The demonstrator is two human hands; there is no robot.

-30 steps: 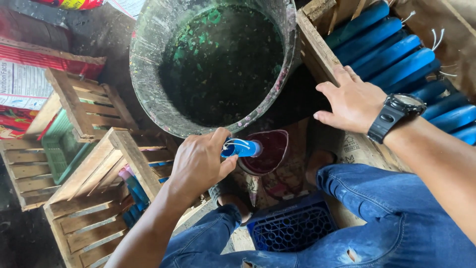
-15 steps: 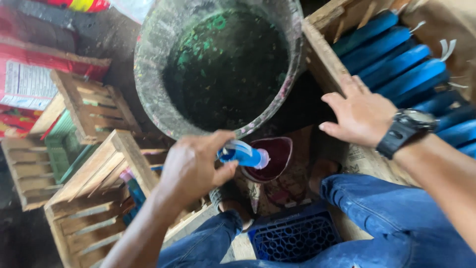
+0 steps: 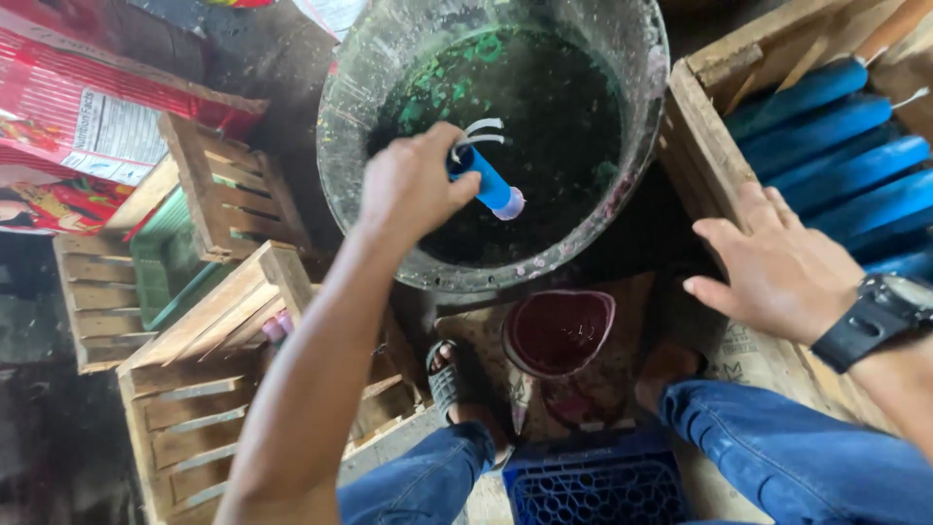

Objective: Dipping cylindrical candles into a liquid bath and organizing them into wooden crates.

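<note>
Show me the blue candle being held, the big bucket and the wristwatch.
blue candle (image 3: 489,183), head view, middle of its shaft.
bucket (image 3: 342,146), head view, left rim wall.
wristwatch (image 3: 886,301), head view, black case.

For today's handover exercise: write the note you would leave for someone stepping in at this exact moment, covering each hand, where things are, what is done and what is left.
Left hand: closed on a blue candle, held by the wick end over the grey bucket of dark green liquid.
Right hand: open, holds nothing, resting at the edge of the wooden crate.
Done: a row of blue candles lies in that crate.
Left: the held candle is not yet among them. The slatted crates on the left hold little that can be made out.
</note>
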